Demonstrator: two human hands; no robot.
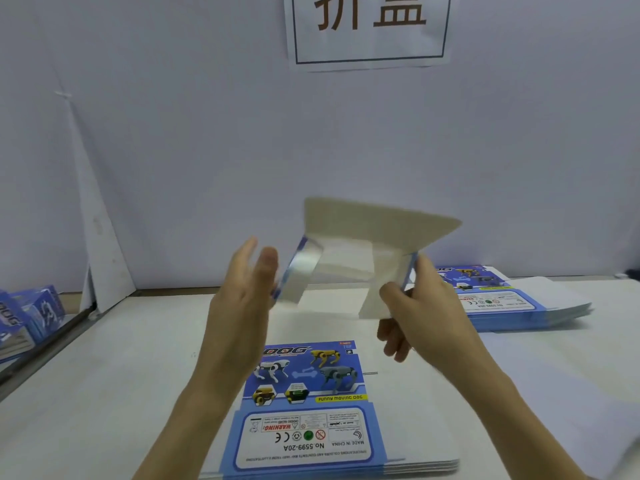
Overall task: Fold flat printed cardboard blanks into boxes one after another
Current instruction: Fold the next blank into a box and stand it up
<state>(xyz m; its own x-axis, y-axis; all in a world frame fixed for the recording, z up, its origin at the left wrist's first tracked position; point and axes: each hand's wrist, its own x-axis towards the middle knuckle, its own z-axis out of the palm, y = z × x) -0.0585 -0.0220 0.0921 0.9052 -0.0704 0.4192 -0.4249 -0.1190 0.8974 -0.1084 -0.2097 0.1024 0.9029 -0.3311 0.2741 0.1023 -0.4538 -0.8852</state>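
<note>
Near stack (304, 410): flat blanks, printed side up, on the table (104, 375) just below the hands; the next blank comes from here.

Left hand (242, 292): spread, fingers straight, flat against the left side flap of the blank (363, 237).

Right hand (422, 306): thumb and fingers pinch the right side flap; lower fingers loosely curled.

Blank: held in the air above the near stack, part-folded, grey inside towards the camera, both side flaps turned up, back panel tilted away. Blurred.

Advice, as judgement: press both flaps inward evenly along their creases, keep the corners square, and hold the pinch firm so the panel cannot spring flat.

Far stack (502, 299): more flat blanks, right rear.

Boxes (27, 320): folded, far left.

Sign (369, 26): on the wall.
</note>
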